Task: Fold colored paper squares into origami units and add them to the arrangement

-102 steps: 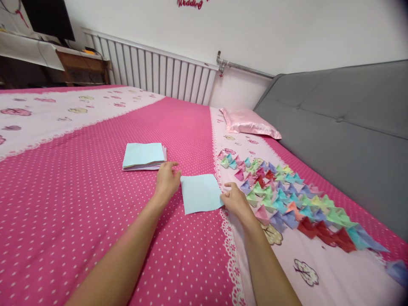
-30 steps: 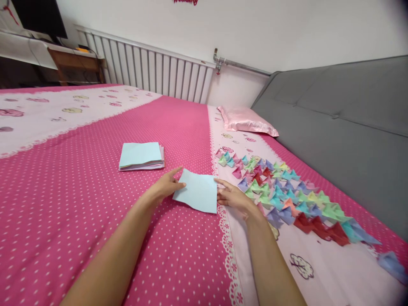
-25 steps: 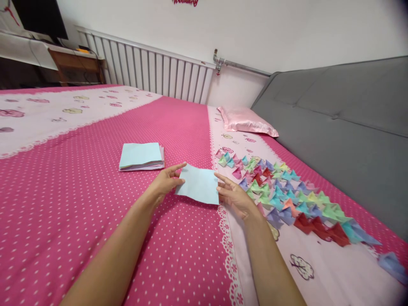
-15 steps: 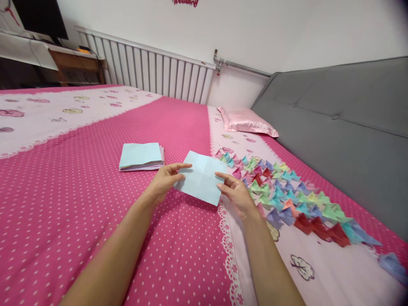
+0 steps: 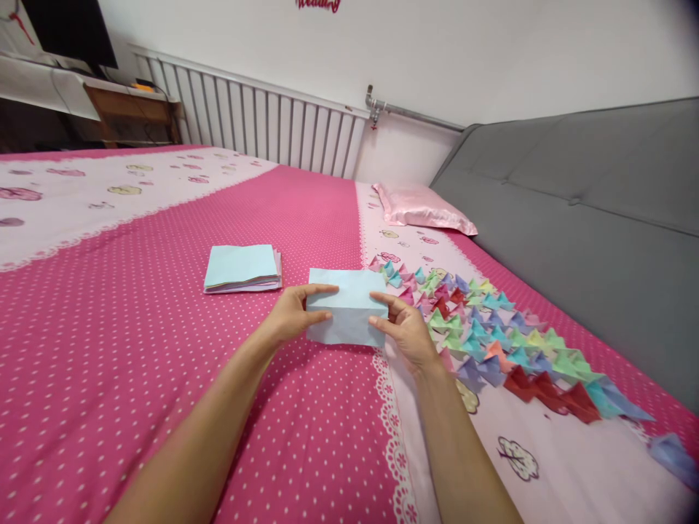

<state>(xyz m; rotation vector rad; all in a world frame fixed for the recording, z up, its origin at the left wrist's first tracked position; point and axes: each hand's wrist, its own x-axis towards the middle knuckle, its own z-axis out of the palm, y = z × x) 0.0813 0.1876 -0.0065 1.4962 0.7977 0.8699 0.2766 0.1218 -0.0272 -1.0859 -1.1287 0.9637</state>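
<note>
A light blue sheet of paper (image 5: 352, 324) is held above the bed, bent along a crease that runs across its middle. My left hand (image 5: 292, 313) grips its left edge, thumb below the crease and index finger above it. On the opposite edge, my right hand (image 5: 407, 331) pinches the paper the same way. Left of it lies a stack of paper sheets (image 5: 241, 266), light blue on top. Rows of small folded paper boats (image 5: 496, 335) in many colours spread to the right of my right hand.
The bed has a pink dotted cover (image 5: 164, 349) with pale printed bands. A pink pillow (image 5: 423, 207) rests near the grey headboard (image 5: 590, 167). Behind the bed stand a white radiator (image 5: 251, 109) and a desk with a monitor (image 5: 70, 33).
The sheet has turned from a slanted, flatter position to square with me and now bends at its middle crease. My left hand has shifted slightly to the right along with it.
</note>
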